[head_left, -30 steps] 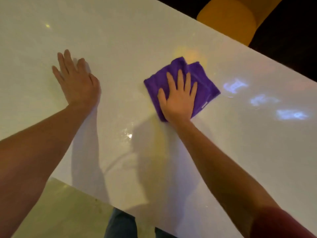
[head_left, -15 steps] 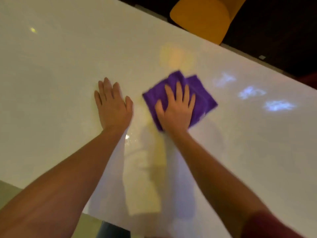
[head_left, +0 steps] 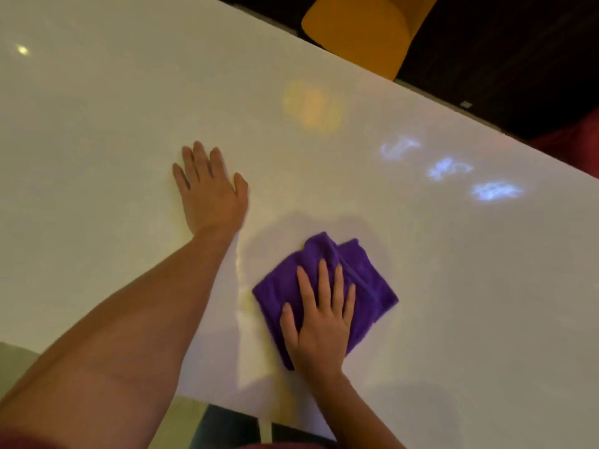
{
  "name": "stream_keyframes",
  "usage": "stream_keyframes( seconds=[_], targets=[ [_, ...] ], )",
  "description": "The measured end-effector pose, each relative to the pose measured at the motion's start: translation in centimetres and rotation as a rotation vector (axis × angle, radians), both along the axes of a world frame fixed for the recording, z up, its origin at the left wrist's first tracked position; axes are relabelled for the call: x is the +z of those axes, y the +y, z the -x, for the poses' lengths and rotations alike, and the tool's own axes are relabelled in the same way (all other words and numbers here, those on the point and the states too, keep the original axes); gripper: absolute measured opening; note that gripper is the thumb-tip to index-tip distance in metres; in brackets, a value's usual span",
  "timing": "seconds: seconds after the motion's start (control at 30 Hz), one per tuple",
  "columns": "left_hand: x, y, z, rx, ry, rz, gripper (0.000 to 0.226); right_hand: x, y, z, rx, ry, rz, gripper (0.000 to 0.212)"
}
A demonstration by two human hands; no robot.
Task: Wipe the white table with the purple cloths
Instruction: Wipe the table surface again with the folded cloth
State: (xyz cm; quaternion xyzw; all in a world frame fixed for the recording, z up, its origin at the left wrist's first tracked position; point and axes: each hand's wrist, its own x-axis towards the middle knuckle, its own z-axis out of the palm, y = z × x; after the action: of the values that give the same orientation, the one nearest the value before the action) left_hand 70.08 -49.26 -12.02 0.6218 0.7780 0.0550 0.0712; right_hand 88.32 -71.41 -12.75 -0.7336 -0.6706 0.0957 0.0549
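A folded purple cloth (head_left: 363,277) lies flat on the glossy white table (head_left: 113,131), near its front edge. My right hand (head_left: 319,322) presses down on the cloth's near half, palm flat and fingers spread. My left hand (head_left: 210,189) rests flat on the bare table to the cloth's upper left, fingers apart, holding nothing. Only one purple cloth is visible.
A yellow chair (head_left: 359,30) stands beyond the table's far edge at the top. Blue and yellow light reflections sit on the tabletop at the right and middle. The table's near edge runs along the bottom, with the floor (head_left: 19,361) at lower left.
My right hand has dragged the purple cloth toward me, close to the near edge. My left hand first slid right toward the cloth and now stays flat on the table.
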Motion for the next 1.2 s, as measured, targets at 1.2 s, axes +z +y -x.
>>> stream_keyframes(
  seconds=[1.2],
  targets=[
    [-0.3,-7.9,-18.4,-0.053,0.039,-0.035,0.061,0.3,6.1,-20.6,0.121,0.075,-0.067,0.065]
  ],
)
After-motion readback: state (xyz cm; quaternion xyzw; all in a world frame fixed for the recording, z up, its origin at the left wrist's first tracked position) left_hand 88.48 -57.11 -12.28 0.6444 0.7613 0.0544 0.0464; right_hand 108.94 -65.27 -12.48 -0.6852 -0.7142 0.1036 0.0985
